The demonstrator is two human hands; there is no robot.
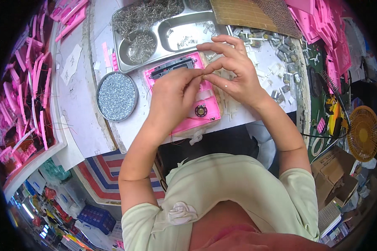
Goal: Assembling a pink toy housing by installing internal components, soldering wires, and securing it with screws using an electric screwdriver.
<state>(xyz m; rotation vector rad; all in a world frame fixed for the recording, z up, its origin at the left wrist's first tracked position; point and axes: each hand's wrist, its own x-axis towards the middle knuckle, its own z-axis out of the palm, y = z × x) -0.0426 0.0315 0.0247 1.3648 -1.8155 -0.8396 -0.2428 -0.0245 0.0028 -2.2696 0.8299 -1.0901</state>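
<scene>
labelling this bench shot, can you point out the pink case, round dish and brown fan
Pink case (213, 107), head view: bare surface at lower right
Round dish (116, 120), head view: near rim
Brown fan (363, 134), head view: its centre

A pink plastic casing (212, 109) (roughly rectangular, its middle partly hidden) lies slightly turned at the near edge of the white worktop (130, 133). A long dark-grey part (174, 68) spans its far end; a round speaker-like part (200, 111) sits toward the near end.

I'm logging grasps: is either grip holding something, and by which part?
Cannot be told: the left grip and right grip meet above the pink rectangular plastic casing, but anything pinched there is too small to identify.
</scene>
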